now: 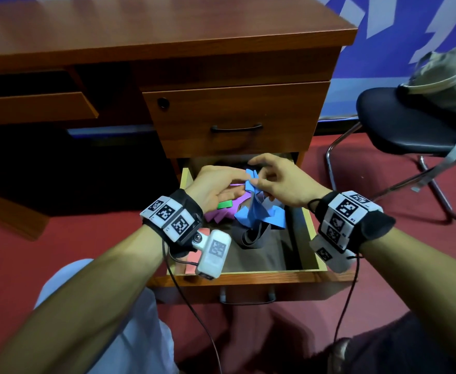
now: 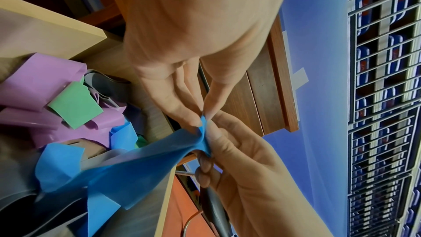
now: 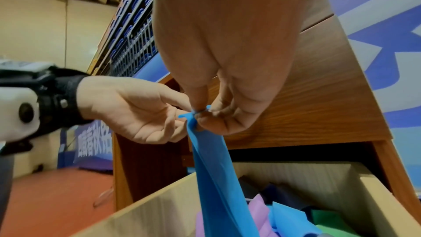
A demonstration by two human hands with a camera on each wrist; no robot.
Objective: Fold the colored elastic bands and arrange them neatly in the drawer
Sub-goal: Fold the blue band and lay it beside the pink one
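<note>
A long blue elastic band [image 1: 257,213] rises out of the open lower drawer [image 1: 309,228]. Its top end is bunched between both hands. My left hand [image 1: 243,180] pinches that end from the left, and my right hand [image 1: 259,182] pinches it from the right, fingertips nearly touching. The left wrist view shows the left hand [image 2: 202,117] and the right hand [image 2: 210,133] meeting on the blue band [image 2: 141,161]. In the right wrist view the blue band [image 3: 216,186] hangs down into the drawer. A purple band [image 1: 217,215], a green band [image 1: 224,204] and a grey band [image 1: 251,236] lie tangled inside.
The closed upper drawer [image 1: 235,117] with its black handle juts out just above the hands. A pink piece [image 1: 193,263] lies at the drawer's near left corner. A black chair [image 1: 410,122] with a bag stands to the right on the red floor.
</note>
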